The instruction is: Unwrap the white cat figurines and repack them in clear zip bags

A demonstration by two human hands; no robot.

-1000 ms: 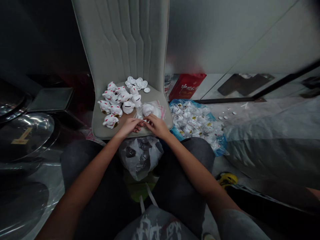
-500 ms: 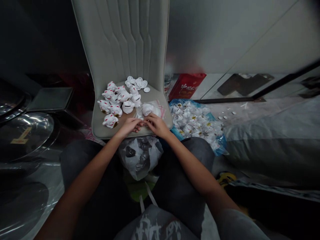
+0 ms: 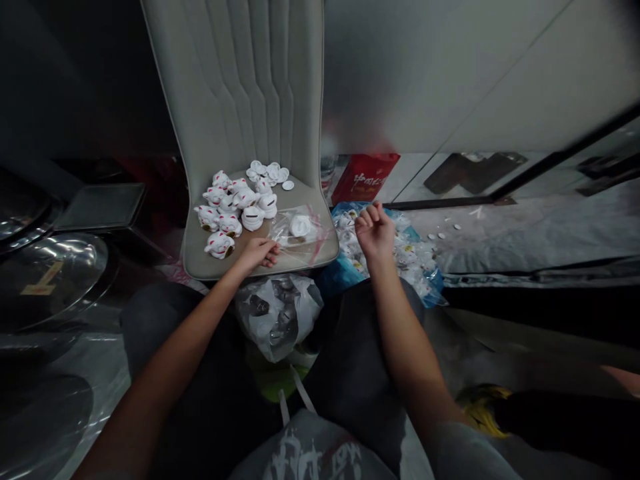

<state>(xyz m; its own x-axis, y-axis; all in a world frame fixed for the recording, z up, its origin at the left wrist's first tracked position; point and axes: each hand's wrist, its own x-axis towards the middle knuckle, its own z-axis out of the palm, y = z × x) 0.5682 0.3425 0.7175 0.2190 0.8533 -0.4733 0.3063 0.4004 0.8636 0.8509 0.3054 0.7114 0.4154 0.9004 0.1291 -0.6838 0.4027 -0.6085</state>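
Observation:
On the chair seat (image 3: 320,257), a small clear plastic bag (image 3: 314,248) lies with a white figure (image 3: 300,226) in it, its round white face up. My left hand (image 3: 261,254) rests at the bag's near left edge with curled fingers, apparently pinching it; the fingertips are partly hidden. My right hand (image 3: 375,230) is raised right of the seat, its fingers curled in towards the palm. Whatever it may hold is too small to see. Left of the bag stand several white cat coin banks (image 3: 245,198) with red ears. Behind them lie several white round discs (image 3: 273,172).
A blue plastic sack (image 3: 345,262) of bagged cats sits on the floor at the right. Beside it is a red paper bag (image 3: 364,177). A whitish plastic bag (image 3: 280,313) hangs below the seat's front edge. At the left is a shiny metal round object (image 3: 70,267).
My right hand has left the bag and moved right and up, over the blue sack. My left hand has shifted slightly left. The figure's round white face now shows.

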